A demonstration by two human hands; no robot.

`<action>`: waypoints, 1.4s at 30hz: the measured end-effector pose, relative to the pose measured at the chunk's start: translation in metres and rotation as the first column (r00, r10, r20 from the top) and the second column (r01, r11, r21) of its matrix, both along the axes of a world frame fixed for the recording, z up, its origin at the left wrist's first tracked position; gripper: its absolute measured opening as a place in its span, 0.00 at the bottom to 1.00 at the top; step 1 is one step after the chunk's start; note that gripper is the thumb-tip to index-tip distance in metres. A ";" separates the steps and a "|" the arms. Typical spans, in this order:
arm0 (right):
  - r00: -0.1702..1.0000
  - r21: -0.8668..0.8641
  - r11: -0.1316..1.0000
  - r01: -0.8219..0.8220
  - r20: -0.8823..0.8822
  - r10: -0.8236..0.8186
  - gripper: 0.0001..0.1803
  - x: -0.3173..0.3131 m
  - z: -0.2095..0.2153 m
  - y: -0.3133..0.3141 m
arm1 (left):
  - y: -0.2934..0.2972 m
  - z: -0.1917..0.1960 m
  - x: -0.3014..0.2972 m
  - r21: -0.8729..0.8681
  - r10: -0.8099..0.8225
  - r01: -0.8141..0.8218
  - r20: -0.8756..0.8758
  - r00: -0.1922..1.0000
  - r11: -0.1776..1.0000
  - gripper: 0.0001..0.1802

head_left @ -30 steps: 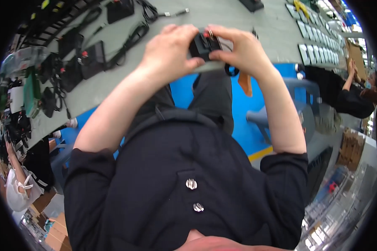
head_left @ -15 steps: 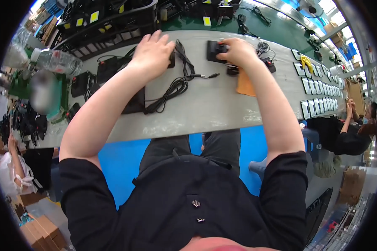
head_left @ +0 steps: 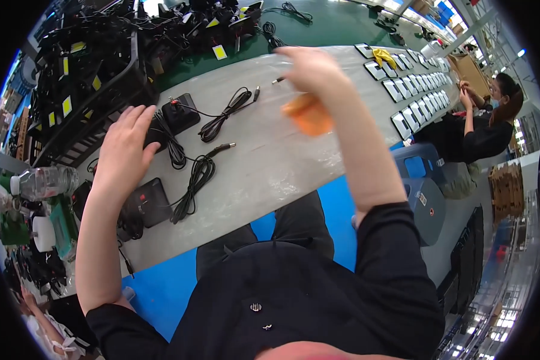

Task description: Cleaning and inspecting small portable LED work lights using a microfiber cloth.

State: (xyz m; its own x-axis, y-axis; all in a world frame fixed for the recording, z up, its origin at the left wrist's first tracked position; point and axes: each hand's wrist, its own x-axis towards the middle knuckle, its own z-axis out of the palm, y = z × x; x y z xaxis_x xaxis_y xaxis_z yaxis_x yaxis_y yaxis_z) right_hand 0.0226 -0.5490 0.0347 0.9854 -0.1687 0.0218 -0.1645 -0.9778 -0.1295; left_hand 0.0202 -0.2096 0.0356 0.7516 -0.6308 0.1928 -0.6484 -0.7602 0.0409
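Observation:
My left hand (head_left: pixel 126 141) reaches over the left part of the table, fingers stretched and thumb apart, beside a black power adapter (head_left: pixel 152 135) with a coiled cord, partly covered by the hand. Another black adapter (head_left: pixel 182 114) with a red spot lies just beyond; its cord (head_left: pixel 227 114) is bundled to the right. Nearer me rests a third black adapter (head_left: pixel 150 203) beside a coiled black cord (head_left: pixel 199 180). My right hand (head_left: pixel 312 72), smeared by motion, is above the far right side. A cable plug (head_left: pixel 278 80) pokes out by its fingers; what lies beneath is hidden.
An orange cloth (head_left: pixel 311 115) lies below my right wrist. A black crate (head_left: pixel 96 126) of dark parts stands at the far left, near a clear plastic bottle (head_left: pixel 45 182). Rows of small flat devices (head_left: pixel 411 90) and a yellow cloth (head_left: pixel 384 57) occupy the right. Other people sit both sides.
The view has turned to the right. My right hand has left the black adapter it was touching. My left hand remains among the adapters, thumb now spread.

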 end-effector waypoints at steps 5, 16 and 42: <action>0.973 -0.288 0.954 0.082 -0.185 -0.140 0.24 -0.033 -0.029 -0.091 | -0.051 0.023 -0.028 -0.073 -0.212 0.205 -0.119 0.970 0.976 0.23; 0.994 0.953 -0.290 0.081 -0.056 0.093 0.13 -0.156 -0.015 -0.069 | -0.136 -0.013 -0.092 -0.693 -0.599 0.286 -0.259 0.757 0.661 0.59; 0.681 0.754 0.182 -0.631 0.651 -0.335 0.20 -0.248 0.022 0.021 | -0.131 -0.017 -0.168 -0.897 -0.538 0.190 -0.062 0.841 0.400 0.53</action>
State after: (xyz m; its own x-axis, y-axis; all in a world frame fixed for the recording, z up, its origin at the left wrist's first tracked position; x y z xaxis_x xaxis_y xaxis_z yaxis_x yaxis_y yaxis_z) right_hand -0.2255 -0.5276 0.0568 0.7697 -0.3812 0.5122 0.5529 -0.0032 -0.8332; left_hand -0.1477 -0.3404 0.0188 0.6098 -0.5134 0.6038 -0.6691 0.0748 0.7394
